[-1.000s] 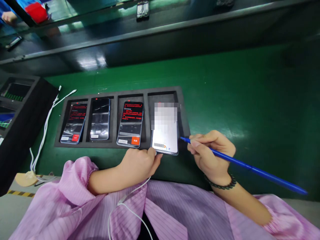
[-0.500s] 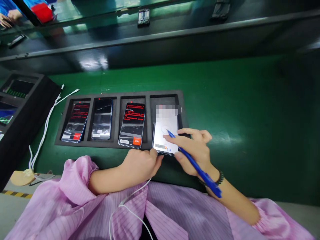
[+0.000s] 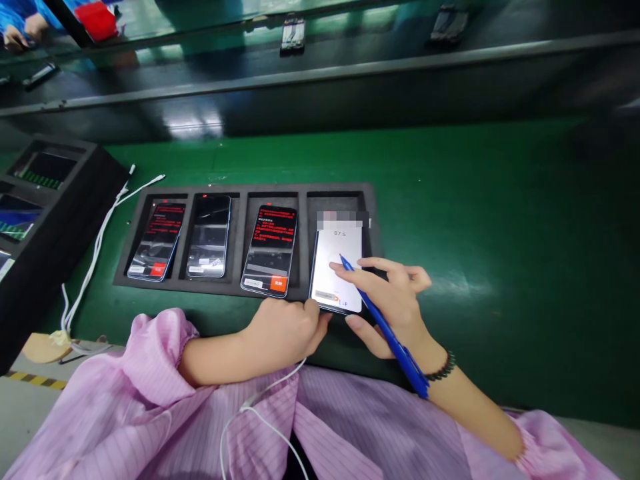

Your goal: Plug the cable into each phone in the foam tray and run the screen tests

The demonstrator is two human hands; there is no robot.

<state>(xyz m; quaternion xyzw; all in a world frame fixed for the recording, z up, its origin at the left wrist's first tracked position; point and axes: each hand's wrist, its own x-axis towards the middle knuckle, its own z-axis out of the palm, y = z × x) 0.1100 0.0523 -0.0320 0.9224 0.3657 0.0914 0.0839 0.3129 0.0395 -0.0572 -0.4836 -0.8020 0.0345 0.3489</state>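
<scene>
A phone (image 3: 340, 267) with a lit white screen, the figure 87.5 on it and part of it blurred, lies tilted in the right compartment of a black foam tray (image 3: 270, 189). My left hand (image 3: 287, 327) is closed at its lower left corner. A white cable (image 3: 273, 381) runs out from under that hand; its plug end is hidden. My right hand (image 3: 395, 307) grips a blue pen (image 3: 390, 337) among its fingers, and the index fingertip is at the screen. Three darker phones, the nearest one (image 3: 270, 250) showing red text, fill the other compartments.
At the left stands another black foam tray (image 3: 97, 170) with devices, beside white cables (image 3: 95, 257). A raised ledge (image 3: 250, 83) crosses the back, with small devices (image 3: 293, 35) beyond it. A co-worker's hands (image 3: 27, 33) show at top left, near a red object (image 3: 95, 21).
The lit screen now shows 87.5. My right thumb has moved off the phone's lower edge, and the pen tilts more steeply. The whole view has shifted slightly.
</scene>
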